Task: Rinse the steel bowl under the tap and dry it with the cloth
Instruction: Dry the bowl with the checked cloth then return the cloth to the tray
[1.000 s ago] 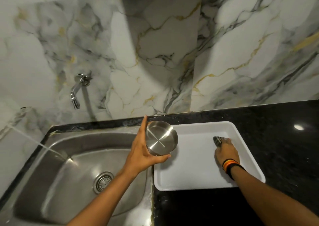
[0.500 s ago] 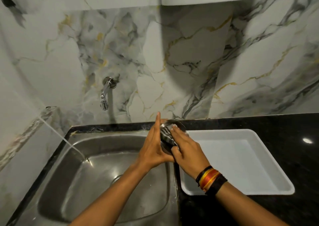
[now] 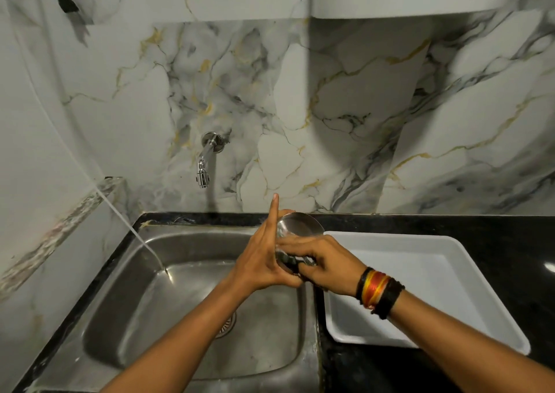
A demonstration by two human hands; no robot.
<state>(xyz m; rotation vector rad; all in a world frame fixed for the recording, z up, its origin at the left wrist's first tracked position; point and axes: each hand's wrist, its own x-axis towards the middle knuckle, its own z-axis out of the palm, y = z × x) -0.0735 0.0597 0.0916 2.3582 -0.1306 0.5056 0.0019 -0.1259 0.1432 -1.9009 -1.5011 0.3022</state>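
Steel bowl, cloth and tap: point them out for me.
steel bowl [image 3: 300, 226], head view, on the shiny inside near the top rim.
cloth [image 3: 289, 265], head view, on the dark fold under the right hand's fingers.
tap [image 3: 203, 174], head view, on the spout nozzle.

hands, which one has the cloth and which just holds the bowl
The right hand, the one with the red and black wrist bands, presses the cloth into the steel bowl. The left hand only steadies the bowl.
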